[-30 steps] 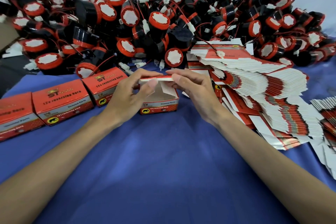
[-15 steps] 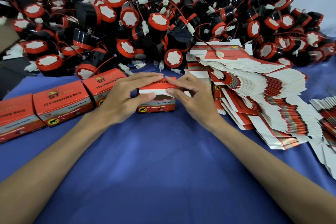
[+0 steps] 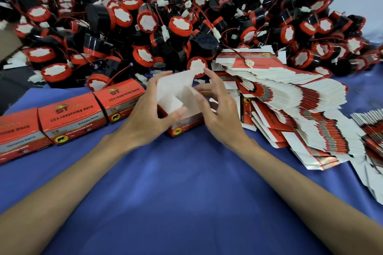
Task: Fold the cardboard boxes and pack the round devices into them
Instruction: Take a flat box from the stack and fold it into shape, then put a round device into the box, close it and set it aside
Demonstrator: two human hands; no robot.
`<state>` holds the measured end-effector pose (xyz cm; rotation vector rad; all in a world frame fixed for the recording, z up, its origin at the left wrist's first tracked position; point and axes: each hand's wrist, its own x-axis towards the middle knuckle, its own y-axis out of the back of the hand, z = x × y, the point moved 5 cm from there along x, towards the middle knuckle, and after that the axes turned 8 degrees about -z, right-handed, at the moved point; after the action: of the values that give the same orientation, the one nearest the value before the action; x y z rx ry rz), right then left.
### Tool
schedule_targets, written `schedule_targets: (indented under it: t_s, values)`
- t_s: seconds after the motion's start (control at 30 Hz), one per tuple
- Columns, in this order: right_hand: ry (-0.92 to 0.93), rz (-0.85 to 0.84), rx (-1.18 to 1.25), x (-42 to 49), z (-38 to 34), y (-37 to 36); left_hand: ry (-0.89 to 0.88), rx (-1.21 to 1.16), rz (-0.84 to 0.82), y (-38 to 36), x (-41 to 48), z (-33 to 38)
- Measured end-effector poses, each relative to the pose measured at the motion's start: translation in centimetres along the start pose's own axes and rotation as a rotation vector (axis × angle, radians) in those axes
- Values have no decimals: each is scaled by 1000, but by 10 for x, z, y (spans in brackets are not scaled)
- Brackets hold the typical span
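You had the open box at centre frame, its red base on the blue cloth, w/ the white lid flap standing up and tilted left. Your L hand gripped it from the left: thumb across the flap's white inner face, fingers wrapped behind the flap's top. Your R hand sat at the box's right side, fingers spread & bent, tips near the flap's right edge. Motion blur there, so couldn't tell if it pinched the card or only touched it. Couldn't see inside the box either. Left of it, a row of closed boxes ran to the left edge of frame, side by side & touching, the nearest one just beside your L hand. Across the top of frame lay the big heap of round devices: black bodies w/ red rims, white faces, red wires & white plugs. Right of centre, a fanned stack of flat cartons lay just below the heap, w/ one white plug resting on top of it. A second stack showed at the right edge. Brown cardboard poked in at upper left.
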<state>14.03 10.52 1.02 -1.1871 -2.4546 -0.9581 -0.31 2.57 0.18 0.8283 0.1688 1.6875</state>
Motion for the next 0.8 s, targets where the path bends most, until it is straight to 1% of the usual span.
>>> schedule_targets:
  t_s: [0.07,0.13,0.17,0.23,0.3,0.33,0.37,0.4,0.43,0.47,0.5,0.53,0.57,0.63,0.67,0.73,0.8]
  values:
    - [-63,93,37,2,6,6,-79,-31,120,3,-1,2]
    - [-126,131,113,2,8,8,-188,8,199,6,-2,7]
    - [-165,133,156,1,8,8,-213,32,222,7,-2,9]
    - [-225,153,247,8,9,7,-197,93,245,8,-2,9]
    - [-272,247,384,31,10,9,-111,221,254,10,-3,7]
    - [-305,283,375,49,15,13,-64,265,253,11,-2,5]
    - [-326,238,184,69,17,17,-25,289,254,12,-2,5]
    - [-327,95,-153,88,20,15,6,303,262,12,-3,5]
    - [-345,-98,-446,101,27,8,28,314,276,12,-2,5]
    - [-349,-235,-674,107,34,0,45,326,286,13,-2,6]
    - [-349,-286,-819,108,38,-6,55,340,287,13,-2,6]
    - [-320,-261,-901,107,40,-10,55,360,285,12,-1,7]
    - [-274,-208,-933,104,37,-13,46,391,283,11,0,9]
    - [-177,-135,-878,98,29,-12,29,457,294,11,-1,10]
    - [-141,-87,-801,95,24,-6,33,467,303,11,-1,10]
    - [-105,60,-589,86,10,15,60,470,315,13,-2,10]
    - [-122,205,-287,65,-6,38,84,480,315,13,-1,10]
